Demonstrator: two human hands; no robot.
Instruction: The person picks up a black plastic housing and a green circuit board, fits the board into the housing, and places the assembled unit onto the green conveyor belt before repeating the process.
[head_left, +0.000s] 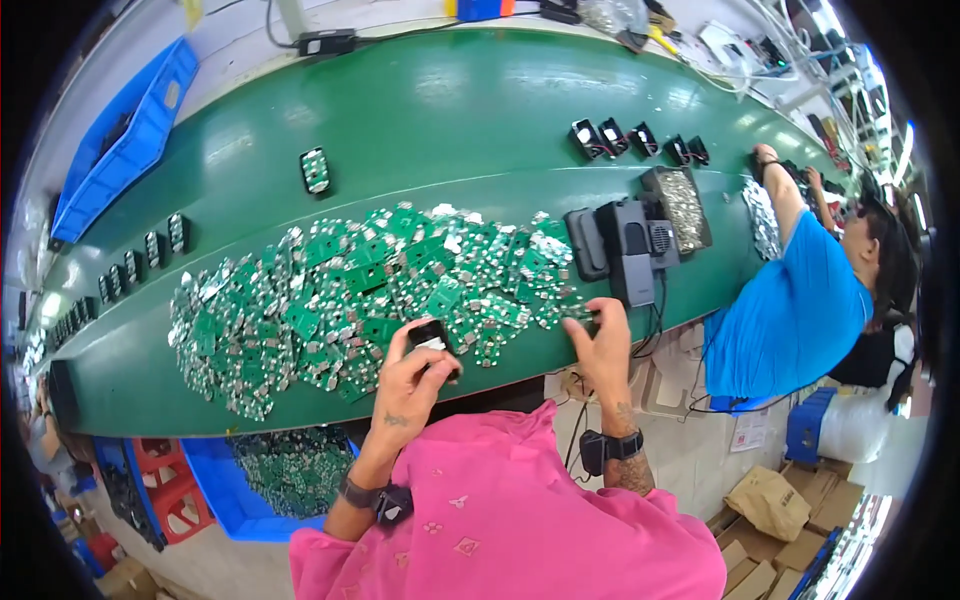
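Black plastic module (430, 335), light and rigid, pinched in your left hand (405, 385): hold its edges. Right hand (603, 345) fingers a thin, fragile circuit board (578, 315).

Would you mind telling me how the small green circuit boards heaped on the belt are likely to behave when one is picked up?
The circuit boards look thin and flat, so probably stiff and light. Heaped loosely, neighbours may slide as the right hand pulls one. Their mounted parts suggest some fragility.
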